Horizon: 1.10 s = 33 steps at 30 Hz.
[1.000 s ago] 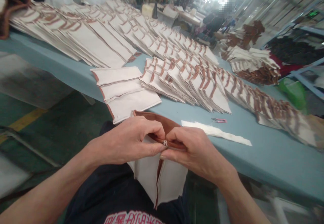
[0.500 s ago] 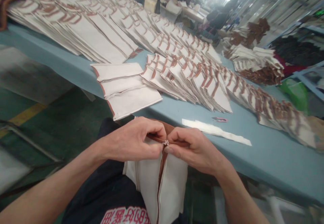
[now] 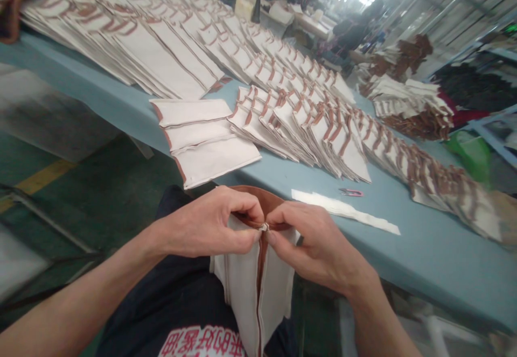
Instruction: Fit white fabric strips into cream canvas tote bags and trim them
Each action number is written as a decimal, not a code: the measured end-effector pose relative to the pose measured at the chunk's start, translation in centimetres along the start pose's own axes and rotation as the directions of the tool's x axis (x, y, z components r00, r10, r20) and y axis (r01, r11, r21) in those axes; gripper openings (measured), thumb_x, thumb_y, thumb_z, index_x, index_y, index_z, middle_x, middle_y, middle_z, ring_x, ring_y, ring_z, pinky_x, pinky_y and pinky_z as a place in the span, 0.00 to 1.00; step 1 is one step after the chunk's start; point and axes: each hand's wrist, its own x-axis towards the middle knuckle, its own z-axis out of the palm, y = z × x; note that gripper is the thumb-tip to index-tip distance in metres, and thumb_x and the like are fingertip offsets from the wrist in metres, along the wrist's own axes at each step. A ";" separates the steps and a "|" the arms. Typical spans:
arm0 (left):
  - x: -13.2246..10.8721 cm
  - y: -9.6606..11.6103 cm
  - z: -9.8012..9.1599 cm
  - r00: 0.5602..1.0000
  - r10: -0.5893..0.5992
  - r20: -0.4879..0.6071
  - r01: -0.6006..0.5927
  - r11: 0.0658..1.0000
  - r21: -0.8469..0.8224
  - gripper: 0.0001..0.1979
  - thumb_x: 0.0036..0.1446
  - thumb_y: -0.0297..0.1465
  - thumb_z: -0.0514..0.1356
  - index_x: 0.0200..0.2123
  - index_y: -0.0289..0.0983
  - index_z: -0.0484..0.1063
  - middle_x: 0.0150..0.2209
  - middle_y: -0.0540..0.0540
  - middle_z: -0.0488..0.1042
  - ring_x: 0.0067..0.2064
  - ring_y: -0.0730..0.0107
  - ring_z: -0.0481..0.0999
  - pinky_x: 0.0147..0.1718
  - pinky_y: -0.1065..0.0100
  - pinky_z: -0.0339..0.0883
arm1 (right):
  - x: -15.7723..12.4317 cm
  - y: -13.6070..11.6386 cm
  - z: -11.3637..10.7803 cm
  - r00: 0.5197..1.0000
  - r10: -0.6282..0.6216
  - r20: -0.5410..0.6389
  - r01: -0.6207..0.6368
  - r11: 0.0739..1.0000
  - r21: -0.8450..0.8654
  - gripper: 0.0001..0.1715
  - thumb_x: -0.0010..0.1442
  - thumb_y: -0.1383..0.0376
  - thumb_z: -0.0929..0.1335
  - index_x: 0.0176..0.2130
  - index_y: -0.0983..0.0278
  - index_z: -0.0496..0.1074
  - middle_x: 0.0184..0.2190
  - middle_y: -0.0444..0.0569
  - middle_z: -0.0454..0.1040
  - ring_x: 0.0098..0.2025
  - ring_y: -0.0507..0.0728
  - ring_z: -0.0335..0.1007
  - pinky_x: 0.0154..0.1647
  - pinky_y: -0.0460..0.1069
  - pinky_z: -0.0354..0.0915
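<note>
A white cloth piece with brown lining and a seam down its middle [image 3: 246, 287] hangs over my lap, its brown-edged top held up by both hands. My left hand [image 3: 218, 222] pinches the edge just left of the seam. Opposite it, my right hand [image 3: 313, 238] pinches the edge right of the seam. The fingertips nearly meet at a small pale bit at the top of the seam, too small to name. Behind the hands the brown inside of the opening shows as a curve.
A blue-covered table [image 3: 404, 260] slants across the view. Rows of similar white pieces with brown edges [image 3: 299, 125] overlap on it. One piece [image 3: 214, 158] overhangs the near edge. Thread snips [image 3: 351, 192] and a white cloth strip [image 3: 343, 210] lie to the right.
The top of the piece is spread wider, showing more brown lining behind my hands. The hands keep their pinch at nearly the same place; the view has shifted slightly.
</note>
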 end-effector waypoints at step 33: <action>-0.9 0.1 0.6 0.979 0.158 -0.129 -0.103 0.928 0.358 0.08 0.59 0.24 0.58 0.32 0.36 0.78 0.28 0.53 0.81 0.28 0.76 0.76 0.32 0.73 0.63 | 0.1 0.3 1.4 0.994 -0.003 -0.105 0.001 1.000 -0.021 0.05 0.65 0.69 0.67 0.35 0.62 0.72 0.30 0.46 0.80 0.30 0.54 0.73 0.33 0.48 0.62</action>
